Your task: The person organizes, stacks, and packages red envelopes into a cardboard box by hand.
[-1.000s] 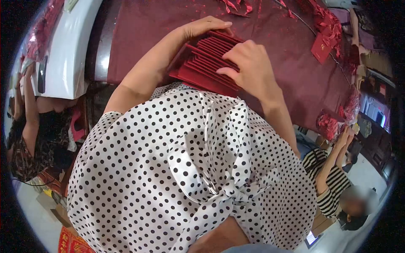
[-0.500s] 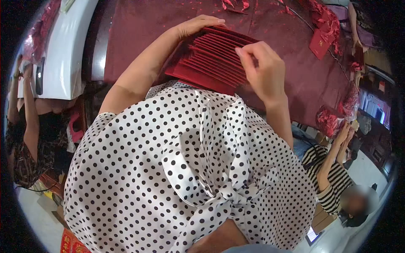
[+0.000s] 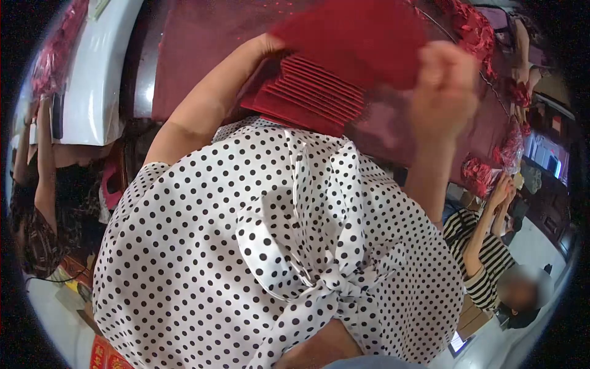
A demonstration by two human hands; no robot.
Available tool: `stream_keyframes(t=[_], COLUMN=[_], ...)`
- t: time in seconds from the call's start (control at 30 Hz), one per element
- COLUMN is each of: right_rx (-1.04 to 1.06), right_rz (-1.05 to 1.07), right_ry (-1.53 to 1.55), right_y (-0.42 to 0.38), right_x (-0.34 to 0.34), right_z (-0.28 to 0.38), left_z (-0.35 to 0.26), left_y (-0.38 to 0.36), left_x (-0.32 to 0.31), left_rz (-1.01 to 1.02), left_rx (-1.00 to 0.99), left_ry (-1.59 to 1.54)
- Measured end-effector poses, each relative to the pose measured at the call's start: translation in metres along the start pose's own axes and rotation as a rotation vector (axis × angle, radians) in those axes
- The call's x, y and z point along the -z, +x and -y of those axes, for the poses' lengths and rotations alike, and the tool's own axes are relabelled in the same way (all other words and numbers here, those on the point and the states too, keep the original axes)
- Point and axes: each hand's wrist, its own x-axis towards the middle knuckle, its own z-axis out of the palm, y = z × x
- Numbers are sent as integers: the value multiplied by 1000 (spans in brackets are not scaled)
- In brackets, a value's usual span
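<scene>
A fanned stack of red envelopes (image 3: 319, 92) stands on the cloth just in front of my body, its edges in close rows. My left hand (image 3: 269, 45) is at the stack's far left side, cupped against it; a raised red envelope (image 3: 356, 37) covers most of its fingers. That envelope is spread wide above the far part of the stack and is blurred by motion. At its right edge is my right hand (image 3: 447, 86), fingers curled in a pinch on it, also smeared by motion.
A dark red cloth (image 3: 203, 37) covers the table. Crumpled red wrapping (image 3: 473, 37) lies at the far right, with red bundles in clear plastic (image 3: 479, 175) nearer. A person in a striped top (image 3: 473, 252) works at right; another person's arms (image 3: 44, 160) show at left.
My right hand has moved right and away from the stack, drawing a red envelope up with it. My left arm has stayed nearly in place, its hand now mostly covered by that envelope.
</scene>
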Motion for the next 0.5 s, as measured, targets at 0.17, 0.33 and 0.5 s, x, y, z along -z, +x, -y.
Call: stream_keyframes(t=[0.17, 0.33, 0.5], right_rx=[120, 10, -185], right_rz=[-277, 335, 494], right_ry=[-278, 44, 377], right_y=[34, -9, -23], right_x=[-21, -101, -105], right_z=[-62, -104, -108], left_z=[22, 38, 22], left_y=[21, 191, 163], left_x=[7, 57, 48], left_rz=[239, 207, 592], left_rx=[-381, -435, -504], left_ry=[184, 145, 292])
